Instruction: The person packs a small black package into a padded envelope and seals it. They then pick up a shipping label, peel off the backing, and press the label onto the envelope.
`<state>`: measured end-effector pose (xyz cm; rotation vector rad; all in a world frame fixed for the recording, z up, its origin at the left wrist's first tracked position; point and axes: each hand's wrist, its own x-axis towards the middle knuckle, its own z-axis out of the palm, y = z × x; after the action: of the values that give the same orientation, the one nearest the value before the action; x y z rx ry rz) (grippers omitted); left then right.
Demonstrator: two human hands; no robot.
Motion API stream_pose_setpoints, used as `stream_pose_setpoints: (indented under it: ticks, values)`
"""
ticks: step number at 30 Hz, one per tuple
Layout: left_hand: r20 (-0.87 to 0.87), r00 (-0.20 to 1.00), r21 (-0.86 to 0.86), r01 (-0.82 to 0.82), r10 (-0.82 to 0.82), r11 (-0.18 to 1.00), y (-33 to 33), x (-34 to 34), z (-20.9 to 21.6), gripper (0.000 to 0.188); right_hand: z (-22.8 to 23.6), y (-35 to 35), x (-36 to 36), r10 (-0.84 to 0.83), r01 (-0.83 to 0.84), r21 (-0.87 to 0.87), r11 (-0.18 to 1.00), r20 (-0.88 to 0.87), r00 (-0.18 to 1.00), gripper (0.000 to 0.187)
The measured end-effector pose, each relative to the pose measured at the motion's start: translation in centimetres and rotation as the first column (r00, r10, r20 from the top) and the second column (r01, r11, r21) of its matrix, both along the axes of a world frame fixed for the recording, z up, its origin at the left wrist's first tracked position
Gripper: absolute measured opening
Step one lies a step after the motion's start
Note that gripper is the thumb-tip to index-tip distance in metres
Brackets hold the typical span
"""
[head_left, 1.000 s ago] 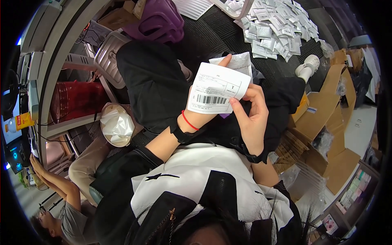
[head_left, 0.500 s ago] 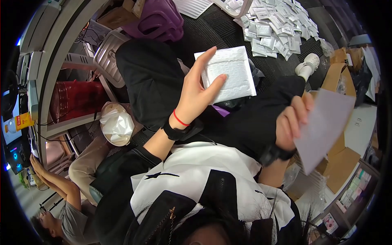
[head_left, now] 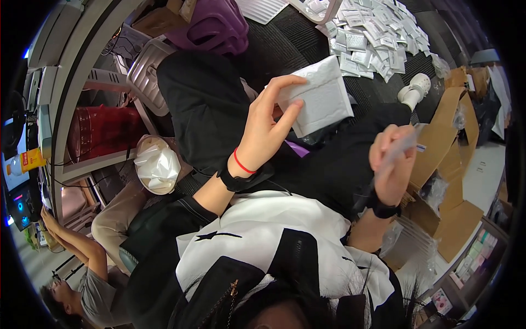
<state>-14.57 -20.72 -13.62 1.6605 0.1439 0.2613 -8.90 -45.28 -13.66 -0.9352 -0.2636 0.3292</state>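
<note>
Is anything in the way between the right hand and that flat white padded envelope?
No, nothing visible blocks the gap between the bare right hand and the flat white padded envelope. Only a black fabric trouser leg shows there, seemingly underneath.

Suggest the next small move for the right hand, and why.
Probably bring the right hand inward and level the thin pale sheet above the white padded mailer. The left hand holds the mailer near its left edge, the mailer's visible face shows no label, and the sheet is apart from it, blurred and nearly edge-on.
</note>
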Motion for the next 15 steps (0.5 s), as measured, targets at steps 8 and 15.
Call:
stream_pose_setpoints:
  ticks: [8,15]
  values:
    - [0.206,0.978,0.289,-0.035,-0.026,0.957,0.3,-0.7,1.0,0.042,1.7,3.6,-0.8,-0.212,0.198,-0.321,0.926,-0.009,0.977,0.012]
    - [0.225,0.974,0.299,-0.077,0.008,0.951,0.0,-0.7,1.4,0.041,2.5,3.6,-1.1,-0.197,0.274,-0.525,0.806,0.198,0.960,0.018]
